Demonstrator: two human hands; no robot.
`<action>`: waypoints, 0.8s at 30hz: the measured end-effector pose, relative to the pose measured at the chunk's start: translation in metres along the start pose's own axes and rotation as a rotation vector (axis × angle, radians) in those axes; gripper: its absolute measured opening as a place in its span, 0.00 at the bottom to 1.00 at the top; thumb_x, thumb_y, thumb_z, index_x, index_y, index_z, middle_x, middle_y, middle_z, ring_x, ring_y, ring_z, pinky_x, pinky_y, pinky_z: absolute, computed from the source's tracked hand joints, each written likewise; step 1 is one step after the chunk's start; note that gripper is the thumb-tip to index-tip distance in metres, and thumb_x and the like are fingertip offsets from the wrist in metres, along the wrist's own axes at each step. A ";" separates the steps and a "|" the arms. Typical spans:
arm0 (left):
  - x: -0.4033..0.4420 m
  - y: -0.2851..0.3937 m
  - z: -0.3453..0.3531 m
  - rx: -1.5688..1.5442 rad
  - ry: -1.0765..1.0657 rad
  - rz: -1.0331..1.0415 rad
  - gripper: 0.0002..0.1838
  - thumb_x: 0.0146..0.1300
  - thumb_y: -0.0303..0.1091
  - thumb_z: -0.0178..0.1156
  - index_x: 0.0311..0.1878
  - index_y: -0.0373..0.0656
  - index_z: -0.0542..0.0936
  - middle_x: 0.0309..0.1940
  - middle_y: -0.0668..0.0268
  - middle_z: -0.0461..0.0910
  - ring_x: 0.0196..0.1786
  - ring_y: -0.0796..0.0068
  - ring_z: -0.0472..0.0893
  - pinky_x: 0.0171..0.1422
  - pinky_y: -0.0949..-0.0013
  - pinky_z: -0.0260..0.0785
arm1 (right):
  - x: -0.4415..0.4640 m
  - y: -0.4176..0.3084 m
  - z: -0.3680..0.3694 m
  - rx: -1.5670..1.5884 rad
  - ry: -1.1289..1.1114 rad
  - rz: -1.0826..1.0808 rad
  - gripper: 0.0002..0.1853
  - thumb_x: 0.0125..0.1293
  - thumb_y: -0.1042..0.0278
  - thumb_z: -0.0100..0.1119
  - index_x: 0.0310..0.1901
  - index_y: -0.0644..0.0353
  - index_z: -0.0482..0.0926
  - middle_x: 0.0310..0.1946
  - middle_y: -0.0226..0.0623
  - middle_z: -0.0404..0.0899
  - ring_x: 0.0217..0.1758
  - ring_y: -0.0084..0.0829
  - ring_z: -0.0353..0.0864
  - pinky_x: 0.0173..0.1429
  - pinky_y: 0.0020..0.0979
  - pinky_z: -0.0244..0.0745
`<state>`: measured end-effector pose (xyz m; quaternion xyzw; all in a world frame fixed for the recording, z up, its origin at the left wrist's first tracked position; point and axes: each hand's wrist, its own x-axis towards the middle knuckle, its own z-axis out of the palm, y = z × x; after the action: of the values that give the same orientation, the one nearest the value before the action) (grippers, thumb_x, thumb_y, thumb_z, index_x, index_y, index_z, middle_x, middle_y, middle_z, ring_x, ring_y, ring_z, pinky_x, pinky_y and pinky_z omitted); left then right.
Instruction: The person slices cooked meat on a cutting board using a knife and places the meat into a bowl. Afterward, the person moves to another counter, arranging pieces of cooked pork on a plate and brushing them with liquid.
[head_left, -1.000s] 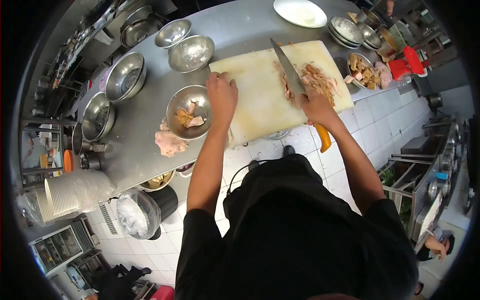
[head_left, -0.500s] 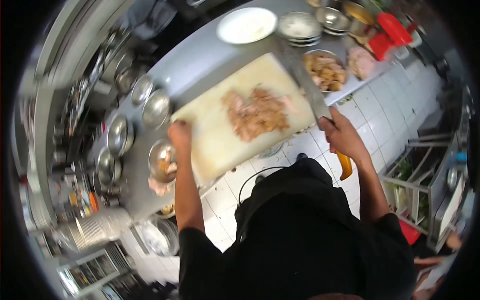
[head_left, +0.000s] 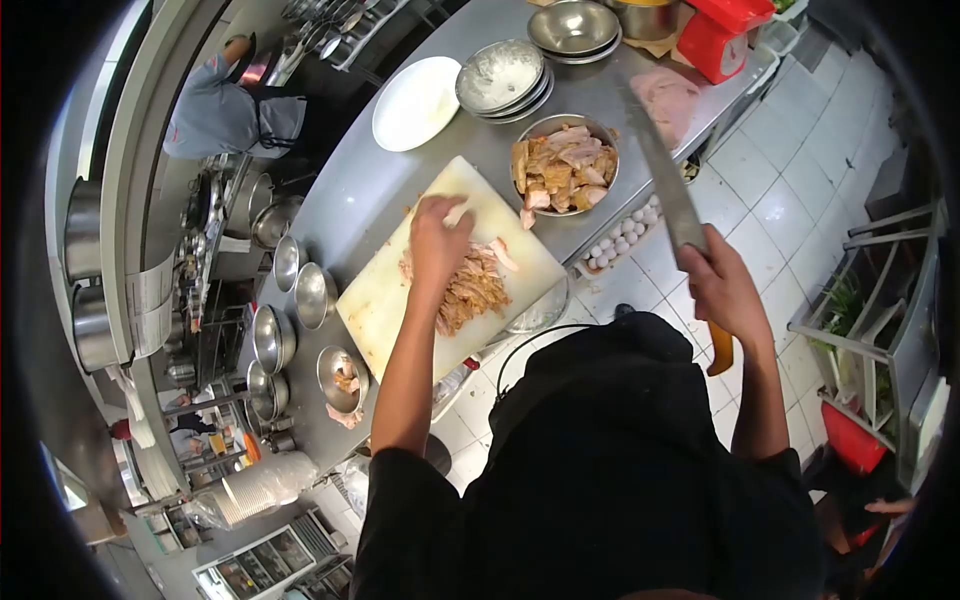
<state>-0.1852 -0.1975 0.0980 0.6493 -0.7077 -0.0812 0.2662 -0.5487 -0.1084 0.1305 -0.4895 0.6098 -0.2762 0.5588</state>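
Note:
My right hand (head_left: pixel 722 285) grips a large knife (head_left: pixel 668 190) by its orange handle. The long blade points up and away, off the right side of the white cutting board (head_left: pixel 380 320). On the board lies a pile of chopped meat (head_left: pixel 472 295), with a paler strip at its right side. My left hand (head_left: pixel 440 238) is over the pile's upper left part, thumb and fingers curved and apart. Whether its fingertips touch the meat I cannot tell. Beyond the board's upper right corner, a metal bowl (head_left: pixel 518 185) holds larger pieces of browned meat.
A white dish (head_left: pixel 415 105), stacked metal bowls (head_left: pixel 500 75) and a red scale (head_left: pixel 715 40) stand along the steel table. A pale slab of meat (head_left: pixel 665 105) lies near the scale. Eggs (head_left: pixel 625 238) sit below the table edge. Another person (head_left: pixel 230 110) stands across the counter.
My left hand has left the board's left edge and come over the chopped meat. The knife stays in my right hand. The view has shifted, and the board appears turned.

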 end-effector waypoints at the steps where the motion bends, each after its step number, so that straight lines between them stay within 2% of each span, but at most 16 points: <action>1: 0.016 0.020 0.004 -0.082 -0.075 -0.072 0.15 0.53 0.34 0.68 0.44 0.40 0.86 0.38 0.56 0.82 0.41 0.61 0.81 0.49 0.63 0.73 | -0.002 0.003 -0.007 0.042 0.050 0.022 0.10 0.73 0.62 0.48 0.41 0.62 0.67 0.18 0.31 0.67 0.14 0.23 0.67 0.21 0.29 0.66; 2: 0.030 0.035 0.012 -0.166 -0.148 -0.143 0.16 0.53 0.35 0.69 0.45 0.40 0.85 0.38 0.57 0.83 0.38 0.64 0.81 0.46 0.64 0.74 | -0.003 0.006 -0.012 0.084 0.103 0.044 0.10 0.73 0.63 0.48 0.40 0.62 0.67 0.18 0.30 0.66 0.14 0.22 0.66 0.20 0.28 0.66; 5: 0.064 0.045 0.041 -0.167 -0.214 -0.132 0.20 0.51 0.37 0.71 0.48 0.41 0.84 0.35 0.59 0.83 0.36 0.69 0.81 0.44 0.66 0.73 | -0.006 0.017 -0.025 0.109 0.126 0.086 0.10 0.74 0.63 0.47 0.40 0.62 0.66 0.17 0.30 0.66 0.14 0.21 0.66 0.19 0.27 0.65; 7: 0.079 0.044 0.054 -0.010 -0.326 -0.044 0.25 0.47 0.37 0.73 0.50 0.40 0.83 0.34 0.55 0.84 0.34 0.61 0.82 0.42 0.63 0.74 | -0.007 0.024 -0.029 0.137 0.136 0.085 0.10 0.74 0.63 0.48 0.40 0.62 0.66 0.17 0.30 0.66 0.14 0.21 0.66 0.18 0.26 0.65; 8: 0.086 0.042 0.058 -0.053 -0.401 -0.122 0.28 0.43 0.35 0.74 0.52 0.42 0.82 0.37 0.54 0.83 0.39 0.59 0.82 0.46 0.62 0.74 | -0.008 0.027 -0.030 0.148 0.129 0.078 0.11 0.74 0.63 0.48 0.41 0.63 0.66 0.17 0.30 0.66 0.14 0.21 0.66 0.19 0.27 0.65; 9: 0.087 0.047 0.056 -0.047 -0.409 -0.115 0.28 0.43 0.35 0.74 0.52 0.42 0.82 0.37 0.54 0.83 0.39 0.59 0.82 0.46 0.62 0.74 | -0.008 0.030 -0.031 0.159 0.123 0.071 0.11 0.74 0.63 0.48 0.42 0.64 0.66 0.18 0.31 0.66 0.15 0.21 0.66 0.19 0.27 0.66; 11: 0.090 0.057 0.052 0.079 -0.400 -0.016 0.28 0.45 0.29 0.72 0.55 0.47 0.82 0.45 0.56 0.81 0.45 0.59 0.81 0.51 0.62 0.73 | -0.008 0.031 -0.031 0.180 0.135 0.086 0.11 0.74 0.63 0.49 0.43 0.64 0.67 0.18 0.31 0.67 0.15 0.21 0.66 0.19 0.27 0.66; 12: 0.092 0.059 0.052 0.079 -0.411 -0.012 0.28 0.45 0.29 0.72 0.55 0.47 0.82 0.45 0.56 0.81 0.45 0.59 0.81 0.51 0.62 0.73 | -0.008 0.031 -0.031 0.186 0.136 0.099 0.12 0.73 0.63 0.49 0.45 0.65 0.67 0.19 0.31 0.67 0.16 0.21 0.67 0.19 0.27 0.67; 14: 0.092 0.060 0.053 0.184 -0.389 0.422 0.27 0.46 0.24 0.69 0.54 0.44 0.81 0.49 0.55 0.79 0.48 0.54 0.79 0.54 0.59 0.72 | -0.007 0.032 -0.032 0.178 0.133 0.111 0.12 0.73 0.63 0.49 0.46 0.65 0.67 0.19 0.31 0.67 0.16 0.21 0.67 0.19 0.27 0.67; 15: 0.093 0.058 0.056 0.183 -0.390 0.419 0.27 0.46 0.24 0.69 0.54 0.44 0.81 0.49 0.55 0.79 0.48 0.54 0.79 0.54 0.59 0.72 | -0.005 0.031 -0.032 0.166 0.126 0.113 0.12 0.73 0.63 0.49 0.47 0.65 0.67 0.19 0.31 0.67 0.16 0.21 0.67 0.20 0.27 0.68; 17: 0.099 0.051 0.064 0.195 -0.367 0.667 0.22 0.51 0.23 0.64 0.52 0.42 0.82 0.48 0.55 0.79 0.48 0.51 0.79 0.54 0.57 0.73 | -0.002 0.030 -0.032 0.156 0.116 0.093 0.12 0.73 0.63 0.49 0.46 0.65 0.67 0.19 0.31 0.67 0.16 0.22 0.67 0.20 0.27 0.68; 21: 0.107 0.051 0.069 0.086 -0.440 0.523 0.17 0.55 0.24 0.61 0.50 0.39 0.83 0.45 0.54 0.81 0.48 0.52 0.80 0.54 0.58 0.73 | -0.001 0.028 -0.030 0.155 0.109 0.064 0.11 0.73 0.64 0.48 0.45 0.64 0.68 0.19 0.31 0.66 0.16 0.22 0.67 0.20 0.28 0.68; 24: 0.109 0.053 0.068 0.030 -0.322 0.497 0.14 0.58 0.26 0.59 0.48 0.36 0.82 0.40 0.52 0.82 0.44 0.52 0.82 0.51 0.60 0.74 | 0.000 0.025 -0.026 0.152 0.101 0.074 0.10 0.73 0.64 0.48 0.44 0.64 0.68 0.19 0.31 0.66 0.16 0.22 0.67 0.20 0.28 0.68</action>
<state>-0.2660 -0.3100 0.0950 0.4389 -0.8792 -0.1050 0.1526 -0.5805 -0.1049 0.1142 -0.4083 0.6323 -0.3252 0.5725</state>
